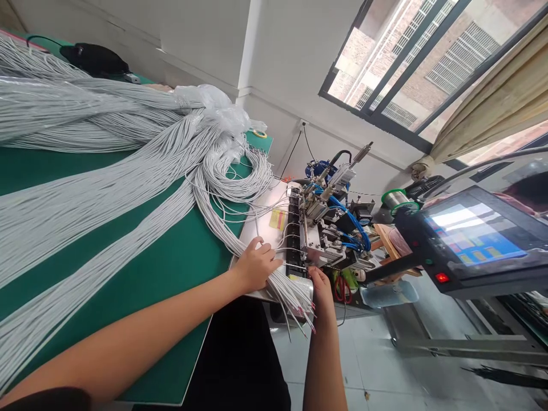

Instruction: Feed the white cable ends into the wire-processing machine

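My left hand (256, 266) is closed around a thin grey cable (294, 266), thumb and fingers pinched together near the machine's front edge. That cable runs across to my right hand (320, 281), whose fingertips are pinched at its end beside the black slotted feed strip (293, 228). Several other cables lie across this strip further back. Beneath my left hand a thick bundle of grey cables (285, 288) hangs over the edge, with reddish wire tips at its ends. The wiring machine (325, 228), with blue air hoses and metal cylinders, stands just beyond my right hand.
Long grey cable bundles (107, 194) and a coiled one (240, 177) under clear plastic cover the green table (171, 319). A touchscreen (475, 228) on an arm stands at right, with a solder wire spool (398, 201) behind it. Red-handled scissors (342, 288) lie past my right hand.
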The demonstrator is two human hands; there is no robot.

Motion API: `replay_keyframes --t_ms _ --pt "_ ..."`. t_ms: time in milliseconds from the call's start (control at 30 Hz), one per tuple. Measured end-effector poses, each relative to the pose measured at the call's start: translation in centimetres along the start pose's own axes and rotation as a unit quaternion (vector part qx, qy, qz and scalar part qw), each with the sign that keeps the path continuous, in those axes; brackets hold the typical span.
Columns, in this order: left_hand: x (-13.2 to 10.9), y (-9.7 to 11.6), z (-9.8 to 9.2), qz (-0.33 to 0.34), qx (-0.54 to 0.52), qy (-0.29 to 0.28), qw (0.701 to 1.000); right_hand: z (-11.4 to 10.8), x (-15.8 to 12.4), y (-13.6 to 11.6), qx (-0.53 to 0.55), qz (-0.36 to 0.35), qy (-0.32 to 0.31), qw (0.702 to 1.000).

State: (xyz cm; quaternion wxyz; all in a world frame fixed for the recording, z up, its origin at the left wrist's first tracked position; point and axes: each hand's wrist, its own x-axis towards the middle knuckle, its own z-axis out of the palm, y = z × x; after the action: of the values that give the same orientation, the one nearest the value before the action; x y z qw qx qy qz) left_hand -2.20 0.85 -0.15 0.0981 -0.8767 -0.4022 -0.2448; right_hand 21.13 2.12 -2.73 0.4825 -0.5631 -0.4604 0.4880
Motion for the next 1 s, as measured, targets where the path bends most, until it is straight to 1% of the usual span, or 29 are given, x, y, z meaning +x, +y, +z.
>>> replay_keyframes --t_ms 67,167,300,367,433,533,633,733,833,1000 --pt "0.0 -0.1 0.0 0.002 -0.002 0.0 1.0 -0.2 -0.6 0.0 -0.002 -0.001 0.006 1.0" --pt "-0.1 -0.1 -0.1 0.001 -0.004 0.001 1.0 -1.0 -1.8 -0.3 -0.04 -0.021 0.024 0.999" --pt "-0.1 -0.1 -0.2 -0.004 -0.008 -0.002 1.0 -2.5 -3.6 -1.4 -0.111 -0.061 0.047 0.991" --pt "-0.1 -0.1 -0.1 -0.009 -0.01 -0.003 1.0 -3.3 -4.5 -2.3 -0.149 -0.07 0.04 0.986" --pt "-0.1 -0.1 -0.1 -0.017 -0.011 0.005 1.0 -4.0 -5.5 -3.1 -0.19 -0.073 0.015 0.979" --pt "-0.2 -0.2 0.1 -0.022 -0.014 0.032 0.999 -4.5 -6.8 -4.4 -0.239 -0.072 -0.055 0.967" --pt "-0.3 -0.4 0.1 -0.01 -0.02 0.056 0.998 -4.3 -7.7 -5.5 -0.274 -0.067 -0.123 0.951" --pt "-0.4 -0.4 0.0 0.012 -0.02 0.07 0.997 -3.9 -8.2 -6.4 -0.321 -0.086 -0.168 0.928" --pt "-0.4 -0.4 -0.1 0.036 -0.017 0.088 0.995 -3.6 -8.4 -6.8 -0.35 -0.109 -0.19 0.911" --pt "-0.3 -0.3 -0.3 0.057 -0.011 0.119 0.991 -3.4 -8.5 -7.0 -0.354 -0.121 -0.202 0.905"
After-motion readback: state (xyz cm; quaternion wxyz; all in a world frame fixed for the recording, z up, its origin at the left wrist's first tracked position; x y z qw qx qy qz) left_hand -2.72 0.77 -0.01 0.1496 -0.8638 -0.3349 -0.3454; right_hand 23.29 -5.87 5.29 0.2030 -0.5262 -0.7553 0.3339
